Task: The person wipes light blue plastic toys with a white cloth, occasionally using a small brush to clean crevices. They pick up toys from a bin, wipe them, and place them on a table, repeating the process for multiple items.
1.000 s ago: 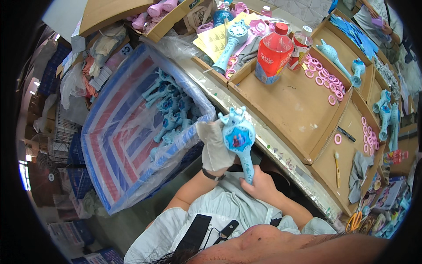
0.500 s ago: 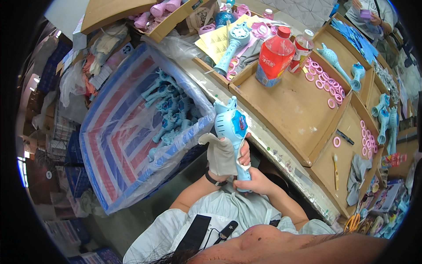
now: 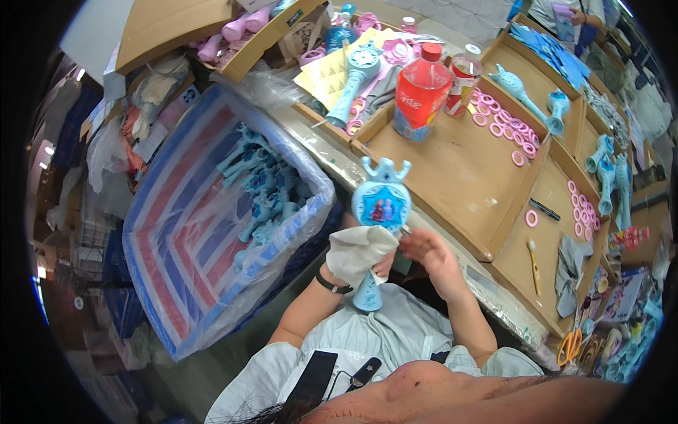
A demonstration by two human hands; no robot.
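A light blue toy wand [image 3: 380, 189] with a crown-shaped top and a star-shaped picture panel stands upright before my chest, its panel facing me. My left hand [image 3: 383, 266] is closed around its handle, with a white cloth [image 3: 359, 253] between palm and wand. The cloth covers much of that hand and part of the handle. Just right of the wand, my right hand [image 3: 433, 258] is raised with its fingers loosely apart, slightly blurred, holding nothing that I can see. The flared handle end shows below the cloth.
At left stands a plastic-lined, striped bin [image 3: 176, 233] with several blue wands [image 3: 261, 177]. Cardboard trays [image 3: 452, 205] on the workbench hold pink rings [image 3: 505, 124], a red bottle [image 3: 422, 95], a toothbrush [image 3: 534, 267] and a grey cloth [image 3: 571, 272]. Orange scissors [image 3: 569, 346] lie at the right. Another person [image 3: 572, 18] is at the far right.
The wand has turned so that its picture panel faces me. My right hand has let go of the handle's lower end and moved up and right. The left still grips wand and cloth.
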